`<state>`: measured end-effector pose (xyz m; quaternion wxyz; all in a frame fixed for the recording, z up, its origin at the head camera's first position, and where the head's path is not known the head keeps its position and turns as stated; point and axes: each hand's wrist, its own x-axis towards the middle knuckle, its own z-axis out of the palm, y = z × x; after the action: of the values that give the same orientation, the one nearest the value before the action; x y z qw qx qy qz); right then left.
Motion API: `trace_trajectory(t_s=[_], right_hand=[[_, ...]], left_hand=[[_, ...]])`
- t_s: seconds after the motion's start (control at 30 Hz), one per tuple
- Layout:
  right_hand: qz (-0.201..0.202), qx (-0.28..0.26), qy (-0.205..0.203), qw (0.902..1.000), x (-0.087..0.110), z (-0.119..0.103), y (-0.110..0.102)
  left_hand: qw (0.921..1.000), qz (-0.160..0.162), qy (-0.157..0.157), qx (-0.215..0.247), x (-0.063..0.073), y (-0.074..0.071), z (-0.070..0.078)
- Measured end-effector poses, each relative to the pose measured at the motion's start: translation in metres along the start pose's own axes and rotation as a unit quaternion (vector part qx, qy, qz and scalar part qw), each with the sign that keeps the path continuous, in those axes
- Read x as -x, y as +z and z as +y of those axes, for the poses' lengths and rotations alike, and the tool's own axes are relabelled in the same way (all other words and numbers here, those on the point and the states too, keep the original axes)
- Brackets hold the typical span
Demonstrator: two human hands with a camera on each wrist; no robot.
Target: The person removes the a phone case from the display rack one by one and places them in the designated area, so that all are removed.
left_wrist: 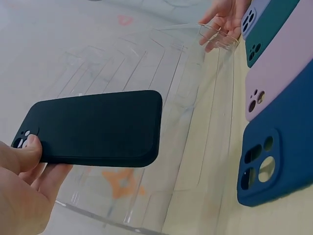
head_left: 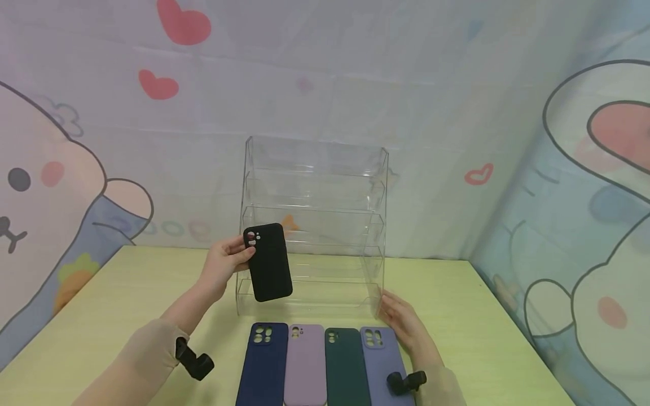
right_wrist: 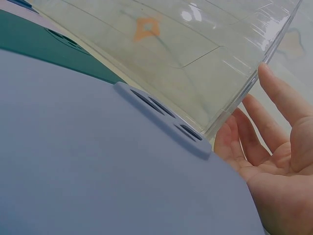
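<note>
My left hand (head_left: pixel 223 265) pinches a black phone case (head_left: pixel 270 262) by its camera end, thumb on the back face. The case is held up in front of the left part of a clear tiered display rack (head_left: pixel 325 290). In the left wrist view the thumb lies beside the camera holes of the black case (left_wrist: pixel 98 129). My right hand (head_left: pixel 406 324) is at the rack's lower right corner. Seen from the right wrist, its loosely bent fingers (right_wrist: pixel 279 100) meet the edge of the rack's side panel (right_wrist: pixel 239 95).
In front of the rack lie a navy case (head_left: pixel 264 366), a pink case (head_left: pixel 306 366), a green case (head_left: pixel 347 366) and a lavender case (head_left: pixel 381 355), side by side. They rest on a pale yellow table (head_left: pixel 447 293). A cartoon-printed cloth (head_left: pixel 431 113) hangs behind.
</note>
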<state>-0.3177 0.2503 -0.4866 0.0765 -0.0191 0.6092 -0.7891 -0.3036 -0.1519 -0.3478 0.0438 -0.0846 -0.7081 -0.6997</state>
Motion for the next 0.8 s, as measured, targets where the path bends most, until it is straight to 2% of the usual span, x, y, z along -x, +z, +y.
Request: trace_trajectory(t_s=[0.17,0.5,0.8], right_hand=[[-0.001,0.011,0.003,0.9999,0.0,0.0,0.0],[-0.003,0.002,-0.001,1.0,0.0,-0.002,-0.002],[-0.005,0.01,-0.002,0.9999,0.0,-0.001,-0.003]], left_hand=[[0.999,-0.008,-0.027,-0.034,0.006,-0.01,-0.001],[0.9927,-0.058,-0.06,-0.086,0.014,-0.026,-0.01],[0.9802,-0.11,-0.104,-0.128,0.029,-0.043,-0.019]])
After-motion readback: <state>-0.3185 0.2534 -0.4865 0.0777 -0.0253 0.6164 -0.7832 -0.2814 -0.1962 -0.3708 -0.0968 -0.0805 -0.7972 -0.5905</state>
